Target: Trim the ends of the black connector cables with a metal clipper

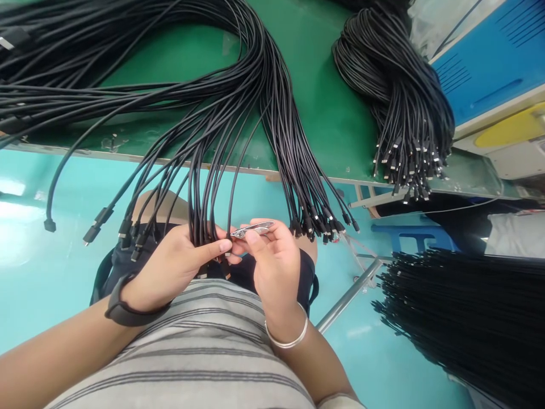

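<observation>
A large bundle of black cables point(255, 79) drapes over the green table's front edge, connector ends hanging down over my lap. My left hand point(187, 255) is closed around several of these cables, thumb and fingers pinching one near its connector. In my right hand point(275, 255) is a small silver nail clipper point(255, 229), held between thumb and fingers. The clipper's tip touches or nearly touches the cable at my left fingertips; exact contact is too small to tell. Other connector ends point(138, 238) hang left of my left hand, and more point(319, 221) hang to the right.
Another cable bundle point(395, 96) lies at the right of the green table point(319, 68), beside a blue and white machine point(489, 62). A dense pile of black cables point(468, 312) is at lower right, near a blue stool point(413, 236) and a metal bar point(349, 295).
</observation>
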The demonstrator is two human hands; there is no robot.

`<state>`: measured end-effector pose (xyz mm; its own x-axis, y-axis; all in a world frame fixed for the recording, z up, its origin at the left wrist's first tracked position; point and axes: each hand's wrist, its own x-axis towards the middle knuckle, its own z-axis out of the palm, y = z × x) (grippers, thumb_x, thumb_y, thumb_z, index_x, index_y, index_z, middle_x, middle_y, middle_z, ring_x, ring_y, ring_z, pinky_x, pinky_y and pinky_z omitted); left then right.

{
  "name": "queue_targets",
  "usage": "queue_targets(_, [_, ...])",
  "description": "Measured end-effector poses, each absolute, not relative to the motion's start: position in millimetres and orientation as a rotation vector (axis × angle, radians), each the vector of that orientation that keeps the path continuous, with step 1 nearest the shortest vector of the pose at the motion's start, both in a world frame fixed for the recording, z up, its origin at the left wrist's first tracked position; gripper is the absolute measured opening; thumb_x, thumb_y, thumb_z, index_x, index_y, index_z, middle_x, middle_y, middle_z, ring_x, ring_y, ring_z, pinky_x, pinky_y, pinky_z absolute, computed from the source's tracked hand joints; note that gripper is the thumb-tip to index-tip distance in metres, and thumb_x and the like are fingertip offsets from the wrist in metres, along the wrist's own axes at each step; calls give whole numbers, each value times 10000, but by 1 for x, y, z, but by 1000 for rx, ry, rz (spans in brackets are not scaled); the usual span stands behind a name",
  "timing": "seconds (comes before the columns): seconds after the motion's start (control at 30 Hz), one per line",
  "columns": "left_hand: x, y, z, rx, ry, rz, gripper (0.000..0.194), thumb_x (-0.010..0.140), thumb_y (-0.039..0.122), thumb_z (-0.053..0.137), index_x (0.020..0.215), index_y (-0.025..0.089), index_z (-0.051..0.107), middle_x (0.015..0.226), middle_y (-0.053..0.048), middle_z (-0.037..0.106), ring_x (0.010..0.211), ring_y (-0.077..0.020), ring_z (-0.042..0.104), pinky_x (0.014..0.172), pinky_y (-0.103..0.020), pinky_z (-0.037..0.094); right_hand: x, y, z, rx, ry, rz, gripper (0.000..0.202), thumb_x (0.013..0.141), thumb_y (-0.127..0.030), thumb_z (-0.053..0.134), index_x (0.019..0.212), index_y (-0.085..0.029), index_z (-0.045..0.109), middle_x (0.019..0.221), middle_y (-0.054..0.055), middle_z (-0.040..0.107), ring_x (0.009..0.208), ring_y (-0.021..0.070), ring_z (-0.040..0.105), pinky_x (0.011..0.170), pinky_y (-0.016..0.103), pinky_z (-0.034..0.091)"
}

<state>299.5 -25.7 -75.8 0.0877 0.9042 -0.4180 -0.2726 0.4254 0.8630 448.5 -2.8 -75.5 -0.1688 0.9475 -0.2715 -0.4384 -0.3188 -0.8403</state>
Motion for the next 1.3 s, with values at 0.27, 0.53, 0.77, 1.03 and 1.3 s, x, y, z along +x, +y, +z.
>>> queue_targets(0.27, [299, -26, -77, 729, 1227, 966, 179, 822, 354, 770, 800, 189, 705, 738, -52, 764, 671, -202, 711, 631, -269, 586, 448, -1, -75, -1032, -763, 1682, 153, 839, -257, 755, 941, -203, 654, 820, -6, 750, 621, 116, 691, 577, 247, 615])
queue_targets(0.53, [299, -25, -76, 802, 1267, 942, 173, 846, 361, 739, 795, 199, 708, 768, -38, 765, 708, -197, 709, 668, -266, 573, 446, -2, -74, -1043, -751, 1652, 152, 831, -256, 756, 927, -207, 649, 822, -7, 747, 617, 114, 687, 547, 234, 612])
queue_targets(0.77, [299, -26, -77, 785, 1264, 941, 200, 841, 380, 746, 805, 183, 732, 770, -55, 760, 713, -213, 709, 666, -292, 583, 446, -2, -73, -1070, -803, 1622, 176, 824, -291, 761, 914, -197, 644, 798, -12, 734, 599, 114, 682, 574, 261, 628])
queue_targets(1.03, [299, -28, -75, 466, 1026, 989, 197, 801, 346, 798, 797, 158, 740, 754, -61, 739, 665, -181, 685, 612, -243, 578, 451, 1, -75, -973, -752, 1662, 180, 798, -291, 794, 917, -226, 676, 848, 0, 782, 791, 183, 776, 729, 327, 667])
queue_targets(1.3, [294, -29, -65, 345, 850, 942, 206, 836, 341, 770, 772, 147, 744, 657, -30, 688, 595, -136, 628, 580, -192, 523, 454, 0, -74, -819, -918, 1680, 145, 817, -203, 773, 942, -267, 738, 910, -11, 792, 837, 166, 763, 712, 318, 678])
